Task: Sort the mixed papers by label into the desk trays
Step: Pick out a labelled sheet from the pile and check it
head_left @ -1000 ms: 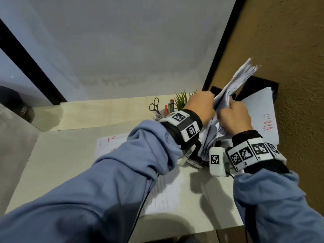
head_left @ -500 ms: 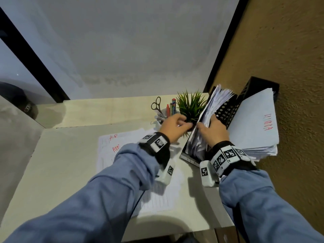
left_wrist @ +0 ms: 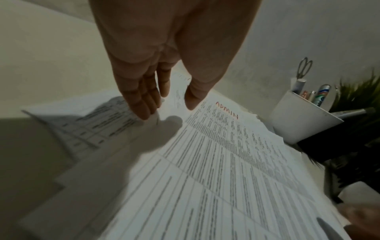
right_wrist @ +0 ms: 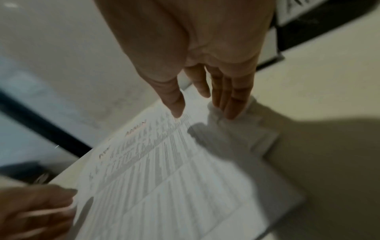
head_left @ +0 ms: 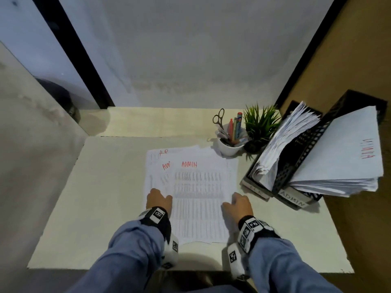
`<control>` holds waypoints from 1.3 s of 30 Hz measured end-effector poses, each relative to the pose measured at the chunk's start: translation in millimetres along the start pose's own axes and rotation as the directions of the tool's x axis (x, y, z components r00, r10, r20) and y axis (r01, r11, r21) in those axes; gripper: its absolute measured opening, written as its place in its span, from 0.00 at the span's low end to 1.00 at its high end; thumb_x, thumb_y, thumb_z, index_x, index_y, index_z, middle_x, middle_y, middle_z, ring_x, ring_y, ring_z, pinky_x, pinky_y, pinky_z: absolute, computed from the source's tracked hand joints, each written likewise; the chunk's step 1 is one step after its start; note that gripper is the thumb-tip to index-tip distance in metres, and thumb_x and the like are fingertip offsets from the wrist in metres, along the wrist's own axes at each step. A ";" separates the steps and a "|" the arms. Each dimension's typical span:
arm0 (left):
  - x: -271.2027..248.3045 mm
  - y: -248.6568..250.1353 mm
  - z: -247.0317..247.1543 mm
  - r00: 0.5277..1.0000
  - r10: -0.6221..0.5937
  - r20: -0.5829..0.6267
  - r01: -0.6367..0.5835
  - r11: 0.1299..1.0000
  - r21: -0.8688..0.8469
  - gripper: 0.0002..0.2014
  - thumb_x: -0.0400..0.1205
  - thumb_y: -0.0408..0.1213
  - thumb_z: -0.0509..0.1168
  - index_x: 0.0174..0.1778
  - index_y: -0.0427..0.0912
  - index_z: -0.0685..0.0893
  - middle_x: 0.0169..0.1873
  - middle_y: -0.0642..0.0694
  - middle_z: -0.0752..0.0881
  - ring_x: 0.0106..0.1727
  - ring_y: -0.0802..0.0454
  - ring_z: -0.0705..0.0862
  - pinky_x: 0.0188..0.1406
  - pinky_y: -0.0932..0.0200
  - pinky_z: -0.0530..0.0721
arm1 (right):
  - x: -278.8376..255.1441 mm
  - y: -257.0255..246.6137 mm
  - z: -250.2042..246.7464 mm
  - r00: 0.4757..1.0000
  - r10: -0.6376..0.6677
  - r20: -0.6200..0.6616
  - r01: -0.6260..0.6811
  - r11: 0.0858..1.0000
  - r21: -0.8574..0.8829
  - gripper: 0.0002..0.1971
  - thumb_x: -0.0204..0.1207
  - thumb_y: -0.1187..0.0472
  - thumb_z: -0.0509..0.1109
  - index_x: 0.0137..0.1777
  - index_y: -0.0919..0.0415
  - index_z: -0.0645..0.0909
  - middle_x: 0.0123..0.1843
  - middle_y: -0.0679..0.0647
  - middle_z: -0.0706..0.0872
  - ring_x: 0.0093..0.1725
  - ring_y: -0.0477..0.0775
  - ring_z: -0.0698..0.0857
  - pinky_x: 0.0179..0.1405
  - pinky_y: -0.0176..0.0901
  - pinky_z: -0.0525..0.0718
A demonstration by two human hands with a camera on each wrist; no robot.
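A loose pile of printed papers lies on the desk, the top sheet marked ADMIN in red, with an HR sheet peeking out behind. My left hand hangs over the pile's left edge, fingers straight, fingertips touching paper. My right hand is at the pile's right edge, fingers straight, fingertips at the paper's edge. Two black desk trays stand at the right: the HR tray stuffed with sheets and the ADMIN tray holding a thick stack.
A white cup with pens and scissors and a small green plant stand behind the pile, next to the trays. A brown wall runs close along the right. The desk's front edge is near my wrists.
Both hands left the stack in the HR tray and came down to the two sides of the pile on the desk. That stack now rests in the tray.
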State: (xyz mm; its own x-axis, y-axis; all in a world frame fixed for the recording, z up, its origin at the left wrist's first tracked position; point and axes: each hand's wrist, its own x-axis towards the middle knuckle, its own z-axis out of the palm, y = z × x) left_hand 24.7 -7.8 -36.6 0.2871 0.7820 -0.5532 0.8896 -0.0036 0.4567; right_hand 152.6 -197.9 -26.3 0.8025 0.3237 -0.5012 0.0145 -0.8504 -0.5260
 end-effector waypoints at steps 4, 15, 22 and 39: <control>-7.2 -5.5 6.9 0.999 -0.037 0.028 0.041 0.985 -0.169 0.21 0.81 0.40 0.64 0.68 0.33 0.73 0.63 0.35 0.80 0.62 0.38 0.80 0.56 0.53 0.78 | 5.0 3.4 13.8 0.995 0.096 -0.019 -0.089 0.973 0.211 0.11 0.74 0.65 0.68 0.52 0.71 0.80 0.56 0.62 0.83 0.49 0.58 0.82 0.44 0.37 0.73; 12.2 -26.6 18.2 0.986 0.031 0.164 0.046 0.896 -0.441 0.06 0.73 0.30 0.71 0.38 0.40 0.79 0.38 0.38 0.82 0.43 0.42 0.82 0.48 0.51 0.82 | 9.7 -0.4 8.5 0.977 -0.056 -0.205 0.086 0.986 0.143 0.09 0.70 0.62 0.74 0.49 0.66 0.86 0.49 0.59 0.83 0.46 0.57 0.81 0.44 0.38 0.75; 7.2 -24.7 12.2 0.989 0.086 0.120 -0.007 0.837 -0.547 0.18 0.62 0.34 0.75 0.16 0.49 0.71 0.20 0.48 0.69 0.31 0.49 0.70 0.36 0.54 0.73 | 19.6 -12.5 -4.9 0.986 0.002 -0.164 0.046 0.956 0.288 0.13 0.66 0.73 0.75 0.34 0.61 0.73 0.34 0.56 0.76 0.37 0.52 0.74 0.33 0.38 0.70; 23.2 -33.4 -22.4 0.971 0.240 0.019 -0.161 0.706 -0.689 0.14 0.73 0.18 0.68 0.45 0.42 0.87 0.47 0.41 0.90 0.53 0.37 0.88 0.60 0.40 0.83 | 5.2 -12.2 -15.0 0.986 0.158 0.061 -0.155 0.695 0.702 0.15 0.60 0.87 0.66 0.25 0.67 0.81 0.28 0.54 0.86 0.40 0.58 0.86 0.40 0.39 0.85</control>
State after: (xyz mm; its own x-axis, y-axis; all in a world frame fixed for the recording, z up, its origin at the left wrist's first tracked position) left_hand -6.3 24.4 -49.1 0.4991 0.7463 -0.4404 0.3371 0.3010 0.8920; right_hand 165.5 -192.0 -12.2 0.7566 0.2100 -0.6193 -0.5333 -0.3498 -0.7702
